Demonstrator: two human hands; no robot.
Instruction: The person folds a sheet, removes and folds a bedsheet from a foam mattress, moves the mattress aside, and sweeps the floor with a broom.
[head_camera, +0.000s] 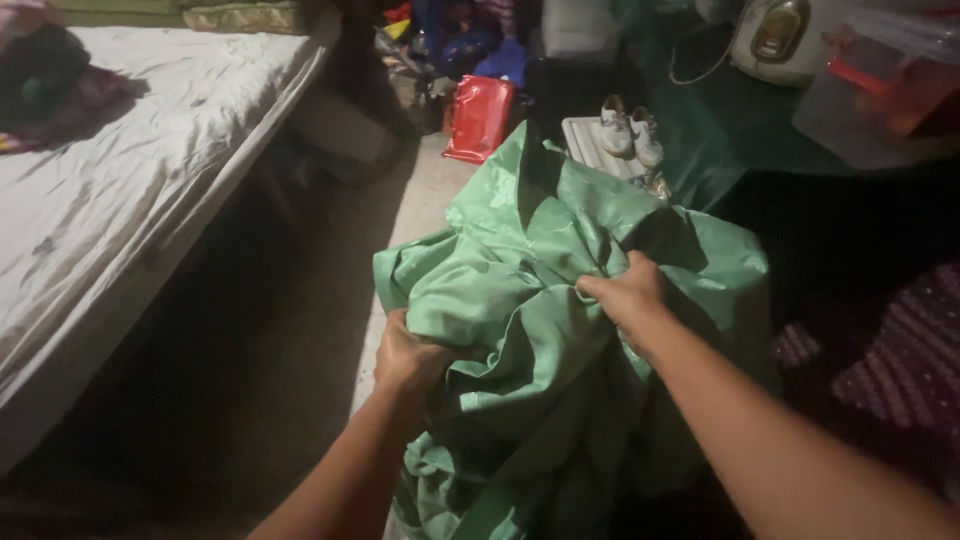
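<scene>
A large crumpled green cloth (540, 300), shiny and bunched into folds, hangs in front of me above the floor. My left hand (408, 358) grips a fold at its lower left edge. My right hand (628, 292) clutches a bunch of the fabric near its upper middle. Both forearms reach up from the bottom of the view. The lower part of the cloth drops out of the frame.
A mattress with a white sheet (120, 180) fills the left side. A red bag (478, 118) and a pair of white shoes (630, 130) on a white box lie ahead on the floor. A clear plastic bin (880, 90) sits at the far right.
</scene>
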